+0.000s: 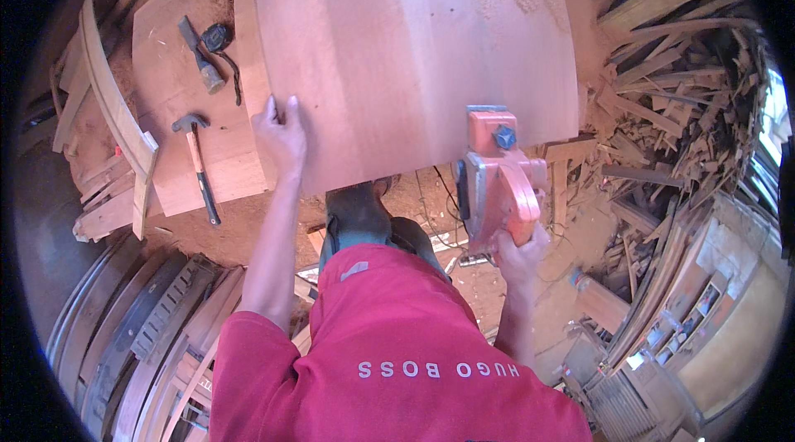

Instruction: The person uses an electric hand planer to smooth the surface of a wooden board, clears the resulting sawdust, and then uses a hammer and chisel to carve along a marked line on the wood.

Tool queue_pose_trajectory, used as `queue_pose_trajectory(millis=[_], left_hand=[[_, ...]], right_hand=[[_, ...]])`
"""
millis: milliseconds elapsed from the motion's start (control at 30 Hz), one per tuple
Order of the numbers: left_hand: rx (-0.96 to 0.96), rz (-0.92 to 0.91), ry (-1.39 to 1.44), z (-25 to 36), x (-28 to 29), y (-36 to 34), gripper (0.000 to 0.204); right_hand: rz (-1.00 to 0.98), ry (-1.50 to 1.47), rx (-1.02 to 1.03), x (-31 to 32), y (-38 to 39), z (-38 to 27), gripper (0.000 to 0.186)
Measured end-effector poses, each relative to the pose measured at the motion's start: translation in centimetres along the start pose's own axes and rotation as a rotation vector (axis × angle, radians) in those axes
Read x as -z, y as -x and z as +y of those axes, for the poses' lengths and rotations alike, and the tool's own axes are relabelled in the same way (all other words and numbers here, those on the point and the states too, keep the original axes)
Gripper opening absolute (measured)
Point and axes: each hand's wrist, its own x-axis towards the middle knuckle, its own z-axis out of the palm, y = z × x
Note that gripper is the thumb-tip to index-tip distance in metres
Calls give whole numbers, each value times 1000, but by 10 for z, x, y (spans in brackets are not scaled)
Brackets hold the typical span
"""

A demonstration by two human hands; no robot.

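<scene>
A broad, pale wooden panel (364, 69) lies in front of me on a wooden work surface. My left hand (280, 134) is at the panel's left edge near its close corner, fingers curled against the wood, thumb and forefinger slightly apart. With my right hand (522, 250) I grip the rear handle of an orange electric hand planer (505, 181) with a blue front knob. The planer's front reaches over the panel's near edge, while its rear hangs past it toward me. Its underside is hidden, so contact with the wood cannot be told.
Left of the panel lie a claw hammer (197, 162), a chisel (201, 55) and a tape measure (217, 37). Scrap wood (662, 103) is heaped at the right. Curved wooden pieces (124, 326) stand at the lower left. A cord (447, 185) hangs below the panel.
</scene>
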Motion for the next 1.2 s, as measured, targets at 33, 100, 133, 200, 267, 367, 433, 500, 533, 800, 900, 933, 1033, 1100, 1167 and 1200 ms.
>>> queue_pose_trajectory(millis=[33, 100, 133, 200, 267, 367, 433, 500, 533, 800, 900, 933, 1033, 1100, 1167, 1200], left_hand=[[-49, 34, -65, 7, -12, 2, 46], [-121, 72, -142, 17, -26, 7, 54], [-77, 40, -120, 20, -27, 5, 53], [-107, 14, -52, 20, -21, -4, 51], [-153, 54, -180, 14, -10, -26, 51], [-311, 131, -323, 2, -8, -60, 50], [-314, 100, -267, -1, -22, -76, 48], [-315, 156, -448, -4, -39, -76, 47], [-296, 152, -560, -4, -46, -76, 47], [-226, 134, -501, -3, -48, -75, 45], [-245, 150, -458, -2, -48, -74, 43], [-249, 147, -457, -1, -48, -73, 43], [-251, 137, -446, 0, -47, -72, 42], [-252, 138, -421, 1, -46, -72, 41], [-250, 136, -422, 2, -46, -72, 41], [-250, 133, -424, 3, -46, -73, 41]], right_hand=[[-3, -15, 17, -8, -1, 0, 21], [-18, -9, 45, -24, -3, -1, 23], [-31, -16, 62, -33, -5, -1, 23], [-49, -3, 68, -50, -8, 0, 24], [-67, 25, 171, -61, -8, 3, 22], [-88, 52, 197, -66, 5, 12, 19], [-97, 35, 184, -65, 18, 21, 19], [-96, 45, 202, -63, 33, 30, 19], [-96, 55, 202, -63, 38, 33, 20], [-137, -34, 148, -82, 16, 8, 20], [-146, -29, 193, -93, -15, -17, 21], [-152, -30, 202, -99, -26, -25, 21], [-153, -43, 232, -118, -60, -49, 24], [-165, -33, 229, -131, -85, -68, 25], [-133, -83, 282, -145, -108, -87, 25], [-123, -61, 292, -152, -120, -97, 25]])
